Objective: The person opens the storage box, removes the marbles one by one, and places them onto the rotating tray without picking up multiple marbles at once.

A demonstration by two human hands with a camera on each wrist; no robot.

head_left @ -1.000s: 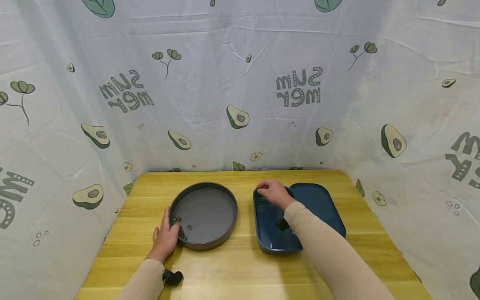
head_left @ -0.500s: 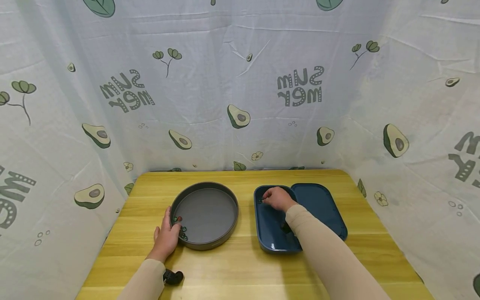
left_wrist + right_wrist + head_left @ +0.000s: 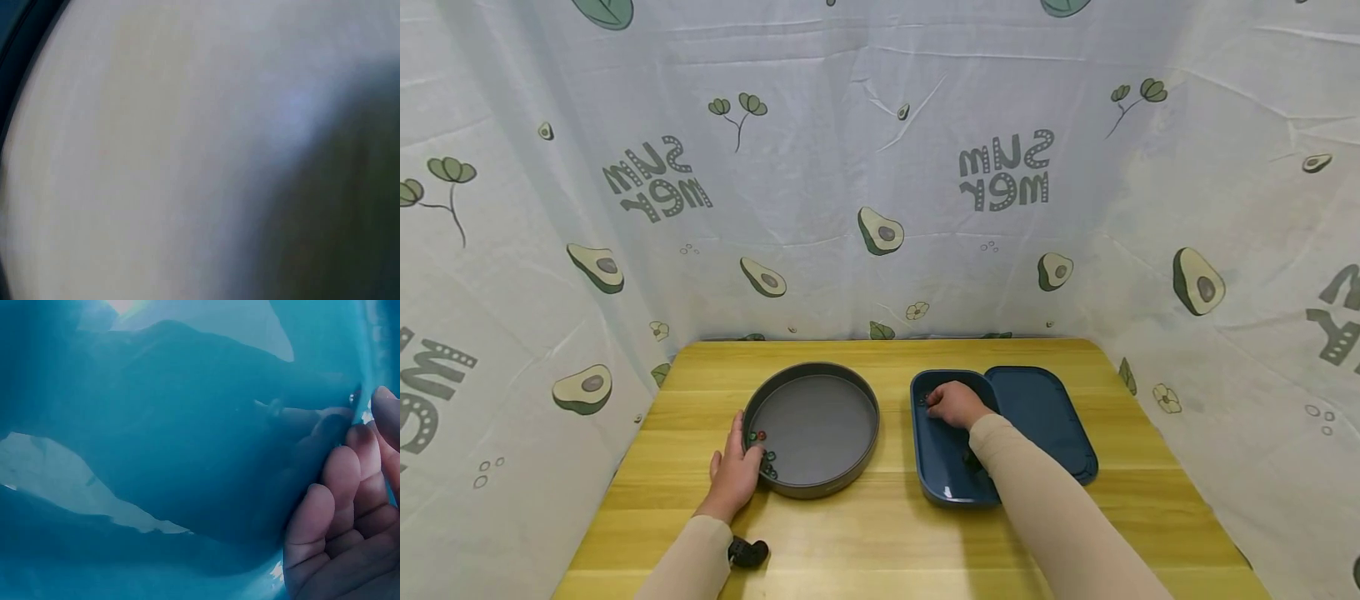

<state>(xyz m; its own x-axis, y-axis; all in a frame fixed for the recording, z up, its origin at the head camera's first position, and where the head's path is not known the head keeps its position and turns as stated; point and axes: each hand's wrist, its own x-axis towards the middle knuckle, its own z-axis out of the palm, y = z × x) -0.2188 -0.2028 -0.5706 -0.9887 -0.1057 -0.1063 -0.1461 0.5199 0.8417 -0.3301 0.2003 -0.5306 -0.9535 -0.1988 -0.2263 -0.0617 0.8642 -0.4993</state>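
In the head view, my left hand (image 3: 735,475) grips the left rim of a round grey pan (image 3: 820,492), its thumb over the inside and its fingers along the outer wall. Several small beads lie near that thumb, among them a red bead (image 3: 762,435) and dark green beads (image 3: 770,457). My right hand (image 3: 957,405) reaches into a blue rectangular box (image 3: 951,475), fingertips bunched by a few tiny dark beads (image 3: 922,401) at its far left corner. In the right wrist view, the curled fingers (image 3: 342,472) are close to the box wall; whether they hold a bead is hidden.
A blue lid (image 3: 1043,417) lies flat to the right of the box, partly under it or beside it. Both containers stand on a wooden table (image 3: 880,550). Behind hangs a white curtain (image 3: 820,167) printed with avocados. The left wrist view is mostly blur.
My right hand has come down from the box's far left rim into the box. A bead in the pan has shifted left toward the wall. My left hand keeps its place.
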